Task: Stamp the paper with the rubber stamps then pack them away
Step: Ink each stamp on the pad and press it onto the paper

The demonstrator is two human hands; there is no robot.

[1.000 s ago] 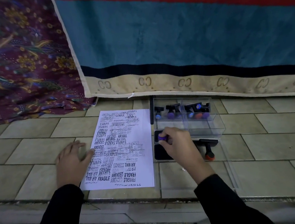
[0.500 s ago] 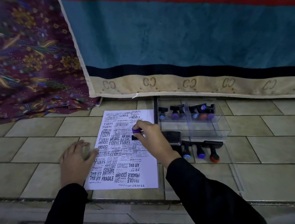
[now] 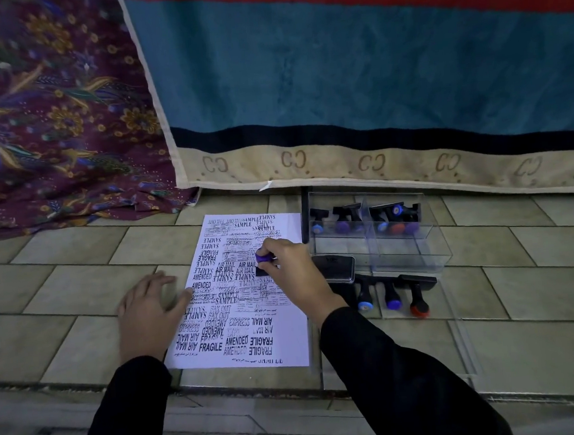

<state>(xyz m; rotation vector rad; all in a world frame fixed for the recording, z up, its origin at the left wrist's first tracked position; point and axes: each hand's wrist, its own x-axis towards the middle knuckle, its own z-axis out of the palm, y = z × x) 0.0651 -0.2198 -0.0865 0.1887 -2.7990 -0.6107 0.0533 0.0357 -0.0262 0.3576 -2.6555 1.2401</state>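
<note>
Now the right hand is closed around a purple-topped stamp, fingers curled over its handle, the black base pressed down on the paper in the upper middle of the sheet. Its black sleeve runs in from the lower right, wrist bent toward the page. The left hand lies flat and spread, holding nothing, palm on the floor with fingertips touching the paper's left edge. The sheet lies on the tiled floor, crowded with black prints. Just right of it sits a dark ink pad. Three stamps lie side by side beyond the pad, and more stamps lie in a clear box behind them.
</note>
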